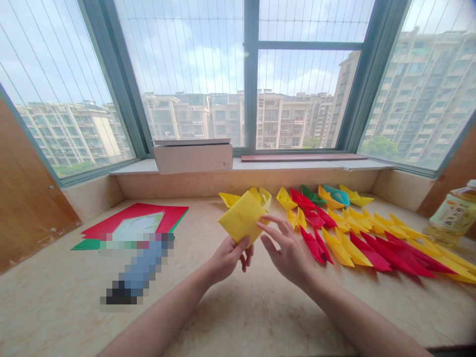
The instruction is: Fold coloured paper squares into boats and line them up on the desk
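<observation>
A folded yellow paper square is held up above the counter, turned so one corner points upward. My left hand pinches its lower corner, thumb in front and fingers behind. My right hand is beside it with fingers apart, the fingertips at or very near the paper's right edge. Whether they touch it is hard to tell. Behind the square, partly hidden by it, sit yellow paper boats. To the right stand rows of folded paper boats in red, yellow, green and blue.
Sheets of red paper and green paper lie at the left, with a pale packet on them and a blurred-out object in front. A white box rests on the windowsill. A bottle of yellowish liquid stands far right.
</observation>
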The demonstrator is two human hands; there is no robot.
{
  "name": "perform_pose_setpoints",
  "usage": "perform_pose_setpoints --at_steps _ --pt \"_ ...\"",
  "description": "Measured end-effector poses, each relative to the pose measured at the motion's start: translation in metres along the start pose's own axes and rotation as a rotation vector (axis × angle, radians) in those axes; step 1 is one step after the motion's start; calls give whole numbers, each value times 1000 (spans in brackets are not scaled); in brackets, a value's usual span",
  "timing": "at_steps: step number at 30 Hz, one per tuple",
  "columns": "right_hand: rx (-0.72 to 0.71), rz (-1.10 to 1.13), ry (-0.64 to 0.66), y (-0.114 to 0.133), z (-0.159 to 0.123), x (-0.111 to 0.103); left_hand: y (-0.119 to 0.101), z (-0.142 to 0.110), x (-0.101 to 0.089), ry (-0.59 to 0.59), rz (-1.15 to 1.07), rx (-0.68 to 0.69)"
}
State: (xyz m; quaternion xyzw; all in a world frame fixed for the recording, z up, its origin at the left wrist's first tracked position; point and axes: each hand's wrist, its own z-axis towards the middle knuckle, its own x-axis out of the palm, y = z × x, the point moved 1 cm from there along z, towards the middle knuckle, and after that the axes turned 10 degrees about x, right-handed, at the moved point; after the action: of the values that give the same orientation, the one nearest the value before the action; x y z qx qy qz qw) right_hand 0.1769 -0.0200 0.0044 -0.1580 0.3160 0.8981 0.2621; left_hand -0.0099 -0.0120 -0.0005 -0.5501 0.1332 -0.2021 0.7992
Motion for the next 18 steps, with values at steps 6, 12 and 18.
perform_pose_setpoints --at_steps 6,12,18 --pt "433 490 208 -13 7 -5 0 -8 -1 111 -113 -123" --pt "552 603 337 -5 3 -3 9 -7 -6 73 139 -116" --pt "705 716 431 -8 1 -8 2 -11 -5 337 91 -243"
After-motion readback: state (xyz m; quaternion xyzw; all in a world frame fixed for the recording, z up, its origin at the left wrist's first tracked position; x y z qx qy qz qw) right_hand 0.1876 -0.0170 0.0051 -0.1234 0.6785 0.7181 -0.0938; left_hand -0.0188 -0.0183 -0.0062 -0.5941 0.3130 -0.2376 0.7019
